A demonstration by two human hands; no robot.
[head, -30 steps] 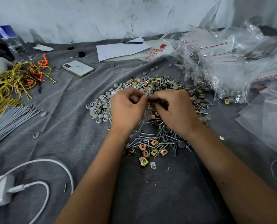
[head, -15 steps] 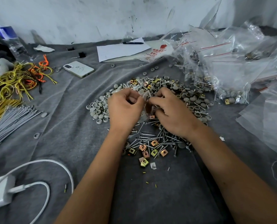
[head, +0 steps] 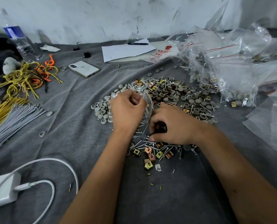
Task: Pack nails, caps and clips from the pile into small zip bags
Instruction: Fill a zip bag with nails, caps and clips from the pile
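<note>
A pile of silver nails [head: 152,143], grey round caps [head: 178,94] and brass square clips [head: 150,155] lies on the grey cloth [head: 79,120]. My left hand [head: 128,110] grips the top of a small clear zip bag [head: 148,104] and holds it upright over the pile. My right hand [head: 171,125] is lower, down on the nails, with its fingers curled over a few dark pieces; what they pinch is hidden. Filled zip bags [head: 234,101] lie at the right.
Empty and filled clear bags [head: 231,62] are heaped at the back right. A phone [head: 83,68], paper [head: 126,50] with a pen, a water bottle [head: 19,42], yellow and orange ties [head: 24,76], grey ties [head: 10,123] and a white charger [head: 3,189] lie to the left.
My right hand has dropped from the bag's mouth down to the nails near me. My left hand keeps hold of the bag, which now stands clear of the right hand.
</note>
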